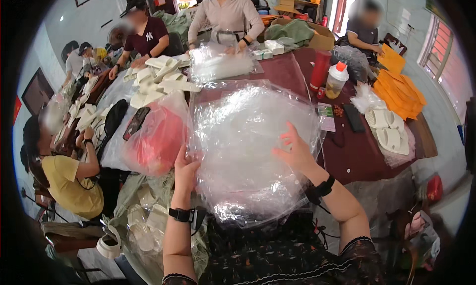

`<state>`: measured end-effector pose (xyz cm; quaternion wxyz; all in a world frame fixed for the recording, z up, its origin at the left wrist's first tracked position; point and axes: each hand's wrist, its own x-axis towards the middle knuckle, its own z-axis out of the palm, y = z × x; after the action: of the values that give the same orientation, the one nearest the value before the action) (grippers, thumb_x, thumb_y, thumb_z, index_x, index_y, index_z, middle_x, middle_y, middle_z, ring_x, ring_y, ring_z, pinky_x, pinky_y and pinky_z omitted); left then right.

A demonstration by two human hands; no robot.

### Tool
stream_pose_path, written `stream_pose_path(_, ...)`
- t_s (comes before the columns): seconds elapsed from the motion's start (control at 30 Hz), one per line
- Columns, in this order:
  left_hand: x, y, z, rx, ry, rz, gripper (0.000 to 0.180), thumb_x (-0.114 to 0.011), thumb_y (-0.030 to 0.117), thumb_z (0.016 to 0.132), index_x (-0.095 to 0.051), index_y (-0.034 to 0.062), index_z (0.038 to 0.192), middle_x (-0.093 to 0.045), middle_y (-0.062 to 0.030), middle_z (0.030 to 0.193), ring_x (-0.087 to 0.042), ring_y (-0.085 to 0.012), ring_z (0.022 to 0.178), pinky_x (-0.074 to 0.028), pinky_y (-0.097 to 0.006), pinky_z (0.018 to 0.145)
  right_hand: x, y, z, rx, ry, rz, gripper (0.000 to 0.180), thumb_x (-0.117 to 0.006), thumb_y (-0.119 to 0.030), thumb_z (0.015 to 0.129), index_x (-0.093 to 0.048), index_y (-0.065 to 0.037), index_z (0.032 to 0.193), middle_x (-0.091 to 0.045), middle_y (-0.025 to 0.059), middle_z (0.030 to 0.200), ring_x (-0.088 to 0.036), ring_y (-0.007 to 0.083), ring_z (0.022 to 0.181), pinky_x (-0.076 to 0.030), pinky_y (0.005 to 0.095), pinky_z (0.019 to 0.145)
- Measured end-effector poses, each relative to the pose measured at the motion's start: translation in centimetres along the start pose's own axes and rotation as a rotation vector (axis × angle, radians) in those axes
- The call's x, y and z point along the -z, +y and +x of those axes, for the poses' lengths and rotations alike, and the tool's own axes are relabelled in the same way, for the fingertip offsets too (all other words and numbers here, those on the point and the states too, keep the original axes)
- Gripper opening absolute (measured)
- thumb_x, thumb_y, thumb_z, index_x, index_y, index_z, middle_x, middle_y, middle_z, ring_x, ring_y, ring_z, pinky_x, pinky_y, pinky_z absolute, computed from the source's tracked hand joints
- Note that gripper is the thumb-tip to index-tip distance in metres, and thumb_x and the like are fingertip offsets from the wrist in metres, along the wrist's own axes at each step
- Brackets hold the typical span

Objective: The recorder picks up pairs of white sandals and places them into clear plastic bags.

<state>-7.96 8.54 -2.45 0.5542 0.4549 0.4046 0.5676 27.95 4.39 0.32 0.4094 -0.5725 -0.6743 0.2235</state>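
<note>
A stack of clear plastic bags point(248, 151) is held up over the near edge of the dark red table point(357, 158). Its left edge is pinched by the left hand point(186, 168). The right hand point(296, 151) is spread, fingers splayed against the stack's right side. A red bag point(156, 141) lies just beside it, at the left.

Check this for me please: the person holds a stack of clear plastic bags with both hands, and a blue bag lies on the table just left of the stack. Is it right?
Not quite. The bag left of the stack is red, not blue, as the head view shows. The rest holds: the left hand and the right hand both hold the stack of clear plastic bags over the table.
</note>
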Motion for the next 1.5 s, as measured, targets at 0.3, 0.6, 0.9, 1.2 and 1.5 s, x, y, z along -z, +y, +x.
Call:
stream_pose_path(0.3,-4.2,4.1,0.7,0.02,-0.192,-0.269,0.078,-0.05,-0.011,0.086,-0.015,0.004,0.155,-0.033,-0.0203,0.154,-0.038,-0.0316,0.14,-0.032,-0.039,0.115,0.0,1.4,0.8,-0.38,-0.125,0.217,0.09,-0.078,-0.025,0.081,-0.026,0.01,0.146,-0.063,0.018,0.11,-0.065,0.0202,0.088,-0.053,0.0318,0.075)
stream_pose_path(0.6,-3.4,2.9,2.3,0.343,-0.187,0.24,0.046,-0.059,0.019,0.097,-0.046,-0.0029,0.135,-0.068,-0.015,0.109,-0.066,-0.0198,0.094,-0.053,-0.033,0.084,0.7,3.3,2.8,-0.296,-0.149,0.728,0.053,-0.066,0.002,0.083,-0.048,-0.001,0.133,-0.058,0.0006,0.104,-0.055,0.0089,0.089,-0.047,0.0246,0.077)
stream_pose_path(0.9,-2.4,4.8,0.5,0.51,-0.38,-0.167,0.058,-0.056,0.014,0.097,-0.031,0.0019,0.148,-0.057,-0.02,0.133,-0.061,-0.0254,0.112,-0.048,-0.035,0.095,4.6,0.7,3.4,-0.175,-0.431,0.815,0.083,-0.061,0.01,0.079,-0.025,-0.005,0.152,-0.048,0.0069,0.125,-0.051,0.0122,0.102,-0.046,0.0282,0.088)
stream_pose_path(1.2,-5.4,5.1,-1.2,0.35,-0.219,0.331,0.048,-0.062,0.011,0.092,-0.046,-0.0026,0.135,-0.068,-0.0114,0.099,-0.067,-0.0208,0.096,-0.054,-0.034,0.084,3.1,4.4,4.3,-0.171,-0.622,0.551,0.078,-0.068,-0.02,0.093,-0.022,0.001,0.152,-0.054,0.0117,0.121,-0.054,0.0141,0.104,-0.048,0.0285,0.083)
stream_pose_path(1.5,-0.1,3.4,-5.4,0.498,0.275,-0.167,0.03,-0.064,0.014,0.091,-0.059,-0.0004,0.118,-0.067,-0.008,0.099,-0.067,-0.0236,0.092,-0.058,-0.041,0.082,4.6,1.3,10.7,0.225,-0.576,0.014,0.082,-0.076,-0.033,0.085,-0.033,0.002,0.146,-0.05,0.0228,0.138,-0.05,0.0314,0.127,-0.041,0.0403,0.104)
